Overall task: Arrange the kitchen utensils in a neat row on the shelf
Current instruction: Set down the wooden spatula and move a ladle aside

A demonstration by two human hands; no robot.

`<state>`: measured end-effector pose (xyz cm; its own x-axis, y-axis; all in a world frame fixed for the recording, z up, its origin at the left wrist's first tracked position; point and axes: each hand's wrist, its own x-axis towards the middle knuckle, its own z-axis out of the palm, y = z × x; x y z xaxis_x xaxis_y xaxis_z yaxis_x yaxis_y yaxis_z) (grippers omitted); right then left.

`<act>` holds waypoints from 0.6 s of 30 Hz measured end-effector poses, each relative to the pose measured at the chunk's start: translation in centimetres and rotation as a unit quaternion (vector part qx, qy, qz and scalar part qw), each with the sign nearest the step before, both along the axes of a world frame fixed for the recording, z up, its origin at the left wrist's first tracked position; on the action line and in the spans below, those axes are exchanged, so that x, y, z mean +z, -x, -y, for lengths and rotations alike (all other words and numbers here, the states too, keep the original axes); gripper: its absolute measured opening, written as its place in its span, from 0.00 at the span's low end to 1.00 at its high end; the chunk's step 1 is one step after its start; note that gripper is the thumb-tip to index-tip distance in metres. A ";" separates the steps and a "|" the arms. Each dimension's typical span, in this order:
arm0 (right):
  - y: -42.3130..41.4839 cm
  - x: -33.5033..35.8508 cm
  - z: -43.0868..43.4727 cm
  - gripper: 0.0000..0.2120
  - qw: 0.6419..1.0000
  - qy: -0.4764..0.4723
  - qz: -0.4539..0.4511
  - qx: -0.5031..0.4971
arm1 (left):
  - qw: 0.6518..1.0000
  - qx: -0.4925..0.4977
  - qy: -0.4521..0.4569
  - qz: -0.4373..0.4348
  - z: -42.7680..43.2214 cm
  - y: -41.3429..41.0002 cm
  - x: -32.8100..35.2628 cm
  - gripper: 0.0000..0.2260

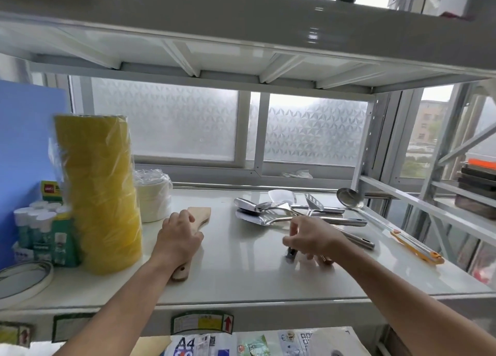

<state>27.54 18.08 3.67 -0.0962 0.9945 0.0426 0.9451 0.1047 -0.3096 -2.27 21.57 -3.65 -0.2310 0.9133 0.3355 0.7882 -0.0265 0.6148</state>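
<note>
A wooden spatula point(200, 215) lies on the white shelf point(241, 272), blade pointing away. My left hand point(179, 237) rests on its middle, fingers curled over it. To the right a heap of steel utensils point(271, 213) lies crossed: slotted turners, spoons and a white scoop. My right hand point(308, 239) pinches the handle of one steel utensil point(291, 253) from that heap, near its dark end. A steel ladle point(349, 197) with an orange-tipped handle point(418, 248) lies along the shelf's right edge.
A tall yellow wrapped stack point(99, 194) stands left of my left hand, with stacked white bowls point(153, 197) behind it and small bottles point(40, 227) and tape rolls point(24, 278) at far left. An upper shelf point(241, 33) hangs overhead. Frosted windows are behind.
</note>
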 end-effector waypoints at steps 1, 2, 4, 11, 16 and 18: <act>-0.9 0.3 0.0 0.09 0.999 0.010 -0.039 -0.006 | 1.000 0.003 -0.001 -0.005 -0.1 0.1 0.0 0.14; -2.0 0.7 0.0 0.08 0.997 0.015 -0.080 -0.012 | 1.000 0.006 -0.001 -0.010 -0.2 0.0 0.1 0.14; -4.5 1.6 -0.6 0.07 0.987 -0.013 -0.154 -0.033 | 1.000 -0.004 -0.010 -0.010 -1.1 -0.3 0.3 0.15; -10.5 2.4 -2.0 0.12 0.982 -0.109 -0.139 -0.064 | 0.993 -0.013 -0.111 -0.030 -0.9 -0.5 1.3 0.12; -13.3 0.8 -2.3 0.11 0.980 -0.151 -0.063 -0.114 | 0.951 -0.136 -0.261 -0.097 2.4 -4.4 2.9 0.12; -14.4 -0.4 -2.5 0.11 0.979 -0.144 -0.053 -0.136 | 0.932 -0.215 -0.260 -0.128 3.2 -7.5 3.2 0.10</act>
<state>41.93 20.61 3.29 0.1898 0.9278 0.3213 0.9144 -0.0479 -0.4019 5.18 18.34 -0.49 0.2677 0.6008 0.7533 0.7547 -0.6167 0.2237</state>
